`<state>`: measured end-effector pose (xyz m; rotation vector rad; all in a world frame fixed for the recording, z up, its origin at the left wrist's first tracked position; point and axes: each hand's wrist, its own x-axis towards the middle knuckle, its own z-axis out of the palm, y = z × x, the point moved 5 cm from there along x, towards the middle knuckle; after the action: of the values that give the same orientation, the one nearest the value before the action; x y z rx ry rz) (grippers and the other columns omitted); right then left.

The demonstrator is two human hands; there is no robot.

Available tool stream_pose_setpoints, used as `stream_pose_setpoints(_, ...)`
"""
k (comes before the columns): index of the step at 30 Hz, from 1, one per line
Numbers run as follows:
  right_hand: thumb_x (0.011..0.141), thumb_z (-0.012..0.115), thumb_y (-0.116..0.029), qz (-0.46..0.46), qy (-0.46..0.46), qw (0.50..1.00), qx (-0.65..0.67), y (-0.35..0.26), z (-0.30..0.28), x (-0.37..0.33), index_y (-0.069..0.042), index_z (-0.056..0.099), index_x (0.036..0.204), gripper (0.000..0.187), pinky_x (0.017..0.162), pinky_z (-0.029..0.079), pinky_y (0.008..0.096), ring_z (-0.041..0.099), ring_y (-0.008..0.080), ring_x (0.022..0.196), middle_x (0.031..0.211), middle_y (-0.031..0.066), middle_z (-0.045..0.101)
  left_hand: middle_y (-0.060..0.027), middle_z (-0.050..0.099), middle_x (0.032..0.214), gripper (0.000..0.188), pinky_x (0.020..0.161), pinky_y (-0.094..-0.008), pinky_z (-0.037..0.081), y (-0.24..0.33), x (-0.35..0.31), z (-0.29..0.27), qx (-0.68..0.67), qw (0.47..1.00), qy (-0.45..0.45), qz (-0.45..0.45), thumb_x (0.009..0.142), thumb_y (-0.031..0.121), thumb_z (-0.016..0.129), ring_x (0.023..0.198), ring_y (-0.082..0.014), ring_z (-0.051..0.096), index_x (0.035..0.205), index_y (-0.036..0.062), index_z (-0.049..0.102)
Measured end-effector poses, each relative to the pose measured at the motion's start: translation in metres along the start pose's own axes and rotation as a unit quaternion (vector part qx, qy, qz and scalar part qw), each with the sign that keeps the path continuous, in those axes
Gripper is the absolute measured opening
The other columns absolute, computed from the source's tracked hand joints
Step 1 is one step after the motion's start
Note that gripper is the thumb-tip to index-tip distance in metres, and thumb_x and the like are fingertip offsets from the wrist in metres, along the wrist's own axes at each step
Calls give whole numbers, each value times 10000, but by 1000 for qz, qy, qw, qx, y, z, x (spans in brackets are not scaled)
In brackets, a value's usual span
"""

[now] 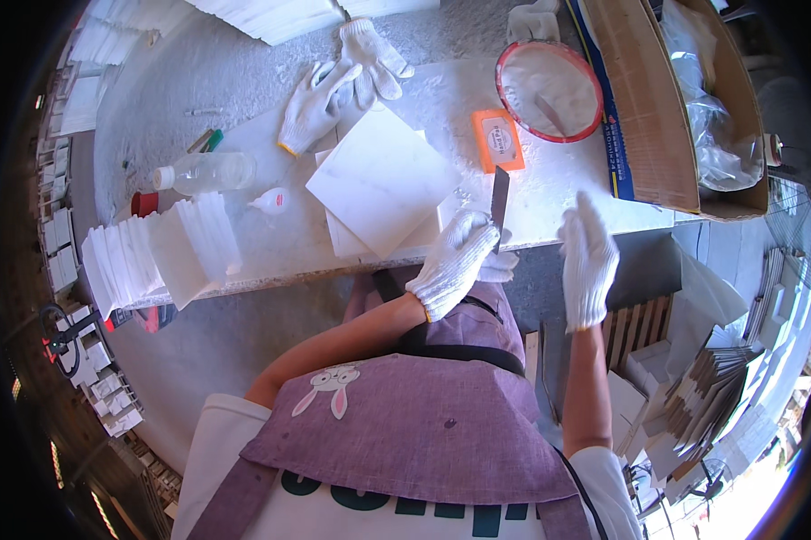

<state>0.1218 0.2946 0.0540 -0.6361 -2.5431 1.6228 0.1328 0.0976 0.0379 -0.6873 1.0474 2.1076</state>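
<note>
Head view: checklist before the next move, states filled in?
1. Blade in grip: ok, left hand holds the grey flat blade.
2. Right hand free: cannot tell, no tool visible.
3. Both hands gloved: ok.
4. Top white tile squared with tile beneath: not ok, turned askew.
5. Orange rectangular block apart from red-rimmed bowl: cannot tell, edges meet in view.

A narrow grey blade [501,198] points forward, held in the gloved left fingers [485,236].
</note>
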Motion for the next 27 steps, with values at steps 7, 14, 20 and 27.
stream_pose_setpoints(7,874,657,-242,-232,54,907,-346,-34,27,97,-77,723,1058,256,744,554,416,679,333,900,1043,197,671,-145,637,995,250,697,-339,615,-8,14,2,109,994,5,-31,963,117,597,834,-226,703,1157,10,480)
stream_pose_setpoints(14,892,608,-263,-222,35,890,-397,-25,37,135,-66,725,1006,256,702,539,439,671,361,837,999,200,668,-120,627,920,308,611,-291,582,-22,25,-4,107,993,34,-34,944,99,612,725,-193,677,1213,4,496)
stream_pose_setpoints(20,909,638,-135,-33,-56,997,-48,-25,-7,75,-30,709,1058,196,576,487,297,640,162,658,829,94,675,-139,643,883,350,542,-306,579,-15,28,-4,127,987,70,-69,957,142,607,646,-225,680,1265,28,489)
stream_pose_setpoints(27,926,604,-105,82,-68,994,-20,52,15,-4,-9,653,1180,276,601,485,252,602,98,654,820,54,661,-135,652,841,274,512,-312,562,-22,40,-5,155,982,76,-73,959,161,605,620,-222,672,1165,-7,539)
